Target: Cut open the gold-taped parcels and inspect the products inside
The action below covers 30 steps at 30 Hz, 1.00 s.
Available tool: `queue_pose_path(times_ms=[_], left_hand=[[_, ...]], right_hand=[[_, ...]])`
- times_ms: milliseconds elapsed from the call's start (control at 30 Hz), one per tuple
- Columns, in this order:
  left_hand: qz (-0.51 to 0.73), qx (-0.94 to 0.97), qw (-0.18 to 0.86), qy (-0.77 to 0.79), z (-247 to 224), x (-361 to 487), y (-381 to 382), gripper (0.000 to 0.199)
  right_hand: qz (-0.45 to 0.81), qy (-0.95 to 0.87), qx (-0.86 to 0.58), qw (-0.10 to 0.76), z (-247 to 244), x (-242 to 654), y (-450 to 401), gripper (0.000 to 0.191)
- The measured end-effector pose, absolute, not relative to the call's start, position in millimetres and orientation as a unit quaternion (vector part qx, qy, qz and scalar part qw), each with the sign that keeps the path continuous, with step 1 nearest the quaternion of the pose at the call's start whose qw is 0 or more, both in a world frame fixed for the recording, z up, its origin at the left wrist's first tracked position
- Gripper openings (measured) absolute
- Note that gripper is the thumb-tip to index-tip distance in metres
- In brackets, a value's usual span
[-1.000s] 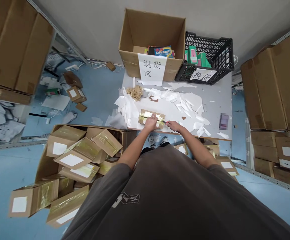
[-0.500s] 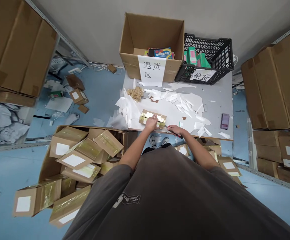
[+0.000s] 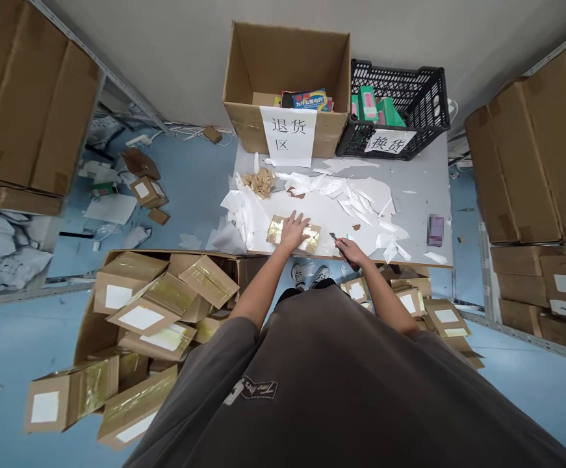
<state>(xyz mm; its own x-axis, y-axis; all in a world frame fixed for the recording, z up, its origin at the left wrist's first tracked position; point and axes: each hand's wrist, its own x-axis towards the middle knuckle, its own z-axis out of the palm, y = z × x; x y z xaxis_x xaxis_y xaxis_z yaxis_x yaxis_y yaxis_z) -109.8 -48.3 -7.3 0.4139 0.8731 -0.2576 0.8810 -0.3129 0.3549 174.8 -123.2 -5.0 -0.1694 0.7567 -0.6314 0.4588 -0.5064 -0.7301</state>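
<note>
A small cardboard box bound with shiny yellowish tape lies near the front edge of the table. Across its top rests my left hand, fingers spread and flat, covering the middle of the box. To the right of the box, my right hand is wrapped around a red and black utility knife. The knife's tip points up and left, apart from the box. Torn white paper lies just beyond both hands, with a crumpled brown paper wad at the left.
At the table's back stand a large open carton with colourful packs inside and a black plastic crate holding green-and-pink boxes. A blurred purple item lies at right. Taped boxes fill a carton at lower left. Stacked cartons flank the right.
My right hand has drawn the knife away from the box, its tip now pointing up. My left hand has opened and spread flat over the box. The view has shifted slightly.
</note>
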Motion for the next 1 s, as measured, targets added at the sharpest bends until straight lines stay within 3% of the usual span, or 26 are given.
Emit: queue_pose_path(times_ms=[133, 367, 667, 833, 1000], left_hand=[[-0.067, 0.812, 0.259, 0.519, -20.0, -109.8, -25.4, 0.08], [-0.05, 0.841, 0.228, 0.488, -25.9, -109.1, -31.2, 0.066], [-0.144, 0.804, 0.206, 0.538, -16.3, -92.7, -32.1, 0.079], [-0.083, 0.861, 0.212, 0.454, -27.2, -101.4, -38.8, 0.068], [-0.06, 0.863, 0.234, 0.443, -29.7, -111.3, -40.5, 0.069]], right_hand=[[0.582, -0.466, -0.654, 0.128, -3.1, 156.2, -127.7, 0.029], [0.577, -0.429, -0.679, 0.151, -9.5, 140.0, -140.0, 0.031], [0.562, -0.359, -0.727, 0.167, -22.0, 114.2, -128.5, 0.035], [0.569, -0.336, -0.73, 0.172, -20.9, 114.6, -127.0, 0.035], [0.547, -0.413, -0.713, 0.151, -14.1, 130.5, -134.0, 0.038]])
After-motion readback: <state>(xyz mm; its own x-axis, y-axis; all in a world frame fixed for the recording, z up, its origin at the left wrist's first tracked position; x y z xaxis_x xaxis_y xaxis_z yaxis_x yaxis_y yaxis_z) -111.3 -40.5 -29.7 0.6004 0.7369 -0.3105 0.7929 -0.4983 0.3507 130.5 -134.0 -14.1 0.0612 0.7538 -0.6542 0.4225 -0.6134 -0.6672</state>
